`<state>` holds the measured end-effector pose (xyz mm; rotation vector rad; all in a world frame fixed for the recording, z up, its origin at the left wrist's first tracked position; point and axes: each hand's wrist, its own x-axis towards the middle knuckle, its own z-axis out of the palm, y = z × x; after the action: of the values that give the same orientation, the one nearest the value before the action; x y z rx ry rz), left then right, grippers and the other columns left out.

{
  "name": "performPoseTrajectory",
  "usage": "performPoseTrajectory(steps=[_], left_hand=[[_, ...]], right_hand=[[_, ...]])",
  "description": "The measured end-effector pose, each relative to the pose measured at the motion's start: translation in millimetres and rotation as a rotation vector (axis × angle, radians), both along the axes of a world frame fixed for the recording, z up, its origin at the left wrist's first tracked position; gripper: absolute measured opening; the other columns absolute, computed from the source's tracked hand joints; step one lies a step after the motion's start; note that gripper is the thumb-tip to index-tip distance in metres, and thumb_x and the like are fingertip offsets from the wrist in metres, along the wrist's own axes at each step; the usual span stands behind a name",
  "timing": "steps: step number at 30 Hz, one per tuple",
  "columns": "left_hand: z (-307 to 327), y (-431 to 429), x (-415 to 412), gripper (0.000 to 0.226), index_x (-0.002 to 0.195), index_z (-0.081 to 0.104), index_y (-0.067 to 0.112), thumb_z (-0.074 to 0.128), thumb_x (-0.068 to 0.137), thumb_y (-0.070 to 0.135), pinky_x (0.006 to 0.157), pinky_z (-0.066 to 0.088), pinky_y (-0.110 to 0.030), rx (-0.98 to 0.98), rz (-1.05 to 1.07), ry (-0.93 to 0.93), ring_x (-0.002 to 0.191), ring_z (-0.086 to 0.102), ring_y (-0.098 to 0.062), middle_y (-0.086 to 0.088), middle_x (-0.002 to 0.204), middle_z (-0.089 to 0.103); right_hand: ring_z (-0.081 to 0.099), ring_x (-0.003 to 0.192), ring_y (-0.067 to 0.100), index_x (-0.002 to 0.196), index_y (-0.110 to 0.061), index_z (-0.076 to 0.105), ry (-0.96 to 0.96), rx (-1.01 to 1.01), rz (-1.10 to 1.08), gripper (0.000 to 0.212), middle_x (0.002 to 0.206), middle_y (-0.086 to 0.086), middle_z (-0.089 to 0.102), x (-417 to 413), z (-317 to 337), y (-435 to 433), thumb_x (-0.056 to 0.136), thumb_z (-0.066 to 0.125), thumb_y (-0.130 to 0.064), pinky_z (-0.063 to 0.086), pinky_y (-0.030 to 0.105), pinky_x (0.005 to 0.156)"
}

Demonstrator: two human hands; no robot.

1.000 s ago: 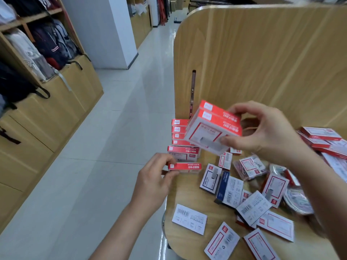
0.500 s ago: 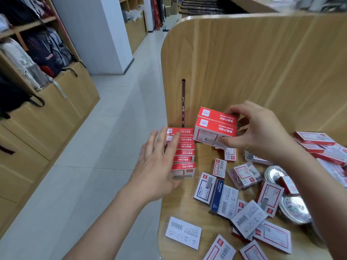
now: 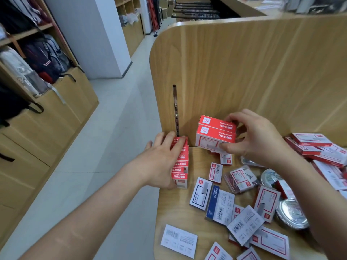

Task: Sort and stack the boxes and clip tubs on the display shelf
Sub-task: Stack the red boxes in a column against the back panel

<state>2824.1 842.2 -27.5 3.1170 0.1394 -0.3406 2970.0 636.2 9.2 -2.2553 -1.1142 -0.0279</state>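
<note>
Stacking red boxes at the left edge of the shelf [image 3: 180, 209].

A pair of red boxes [image 3: 216, 134] is clamped between thumb and fingers of the right hand [image 3: 257, 137], long axis left to right, labels upside down, above bare board near the back panel [image 3: 244, 72]. The stack [image 3: 181, 162] at the shelf's left edge is cupped by the left hand [image 3: 161, 164], fingers spread; loose boxes [image 3: 221, 205] and clip tubs [image 3: 291, 212] crowd the right.

Even, bright indoor light falls from overhead, casting only soft, faint shadows. The pale floor [image 3: 112, 128] reflects a mild sheen. Wide-angle distortion bows the wooden back panel [image 3: 244, 72] and stretches the edges. The far background looks soft and slightly blurred.
</note>
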Motion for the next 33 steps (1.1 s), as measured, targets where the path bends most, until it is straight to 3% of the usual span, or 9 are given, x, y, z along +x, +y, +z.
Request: performPoseTrajectory(steps=[7, 11, 14, 20, 23, 26, 28, 30, 33], left_hand=[[2, 1, -27, 0.119, 0.149, -0.009, 0.027, 0.068, 0.065, 0.062, 0.102, 0.045, -0.042, -0.031, -0.115, -0.021, 0.140, -0.002, -0.028, -0.001, 0.149, 0.002], [4, -9, -46, 0.114, 0.149, -0.012, 0.029, 0.063, 0.071, 0.065, 0.101, 0.044, -0.037, -0.059, -0.162, -0.014, 0.141, -0.008, -0.024, 0.001, 0.152, -0.005], [-1, -10, -54, 0.110, 0.150, -0.008, 0.030, 0.063, 0.074, 0.064, 0.105, 0.040, -0.036, -0.130, -0.155, -0.060, 0.142, -0.015, -0.017, 0.006, 0.154, -0.009], [-22, -5, -67, 0.106, 0.153, 0.003, 0.025, 0.064, 0.076, 0.063, 0.115, 0.012, -0.023, -0.284, -0.086, -0.217, 0.142, -0.025, -0.006, 0.006, 0.159, -0.013], [-36, -3, -77, 0.106, 0.153, 0.010, 0.026, 0.066, 0.072, 0.067, 0.115, 0.024, -0.035, -0.377, -0.043, -0.342, 0.147, -0.009, -0.012, 0.003, 0.160, -0.009], [-43, -13, -87, 0.114, 0.149, -0.002, 0.045, 0.068, 0.062, 0.070, 0.110, 0.037, -0.028, -0.646, 0.206, -0.387, 0.144, 0.006, 0.003, 0.021, 0.158, -0.008], [-44, -24, -88, 0.119, 0.145, -0.001, 0.053, 0.078, 0.057, 0.064, 0.101, 0.045, -0.023, -0.859, 0.366, -0.427, 0.133, 0.031, 0.010, 0.030, 0.151, 0.020], [-48, -34, -86, 0.119, 0.141, 0.004, 0.059, 0.087, 0.057, 0.050, 0.089, 0.048, -0.016, -1.009, 0.459, -0.470, 0.115, 0.051, 0.011, 0.040, 0.128, 0.045], [-54, -45, -81, 0.118, 0.132, 0.007, 0.062, 0.092, 0.058, 0.026, 0.077, 0.045, -0.005, -1.125, 0.516, -0.541, 0.102, 0.057, 0.014, 0.050, 0.111, 0.049]], right_hand=[[0.061, 0.078, 0.015, 0.110, -0.021, 0.059, -0.150, -0.093, 0.034, 0.055, 0.094, -0.008, 0.052, -12, -7, 11, 0.063, 0.079, -0.040, 0.050, 0.038, 0.065], [0.060, 0.081, 0.019, 0.109, -0.019, 0.059, -0.124, -0.116, 0.077, 0.054, 0.096, -0.006, 0.053, -16, -20, 32, 0.064, 0.076, -0.043, 0.050, 0.041, 0.067], [0.055, 0.075, 0.010, 0.109, -0.022, 0.059, -0.055, -0.133, 0.109, 0.052, 0.097, -0.008, 0.053, -14, -27, 49, 0.064, 0.078, -0.041, 0.047, 0.032, 0.067], [0.054, 0.080, 0.006, 0.121, -0.020, 0.058, 0.122, -0.148, 0.181, 0.058, 0.109, -0.005, 0.053, -19, -40, 73, 0.069, 0.082, -0.032, 0.053, 0.035, 0.080], [0.058, 0.094, 0.011, 0.130, -0.019, 0.055, 0.183, -0.159, 0.191, 0.061, 0.115, -0.004, 0.050, -20, -45, 78, 0.074, 0.080, -0.021, 0.053, 0.036, 0.087], [0.059, 0.111, 0.015, 0.135, -0.020, 0.049, 0.429, -0.063, 0.227, 0.062, 0.124, 0.001, 0.050, -22, -49, 75, 0.080, 0.074, -0.006, 0.052, 0.036, 0.094], [0.058, 0.114, 0.012, 0.138, -0.018, 0.045, 0.784, 0.130, 0.162, 0.059, 0.132, 0.004, 0.053, -33, -48, 69, 0.085, 0.066, -0.002, 0.052, 0.030, 0.094], [0.055, 0.118, 0.009, 0.143, -0.020, 0.039, 1.095, 0.325, -0.010, 0.061, 0.134, 0.000, 0.056, -48, -50, 64, 0.087, 0.063, -0.013, 0.043, 0.025, 0.099], [0.057, 0.110, 0.002, 0.146, -0.020, 0.035, 1.256, 0.423, -0.108, 0.061, 0.127, -0.009, 0.060, -72, -57, 64, 0.092, 0.060, -0.031, 0.040, 0.023, 0.099]])
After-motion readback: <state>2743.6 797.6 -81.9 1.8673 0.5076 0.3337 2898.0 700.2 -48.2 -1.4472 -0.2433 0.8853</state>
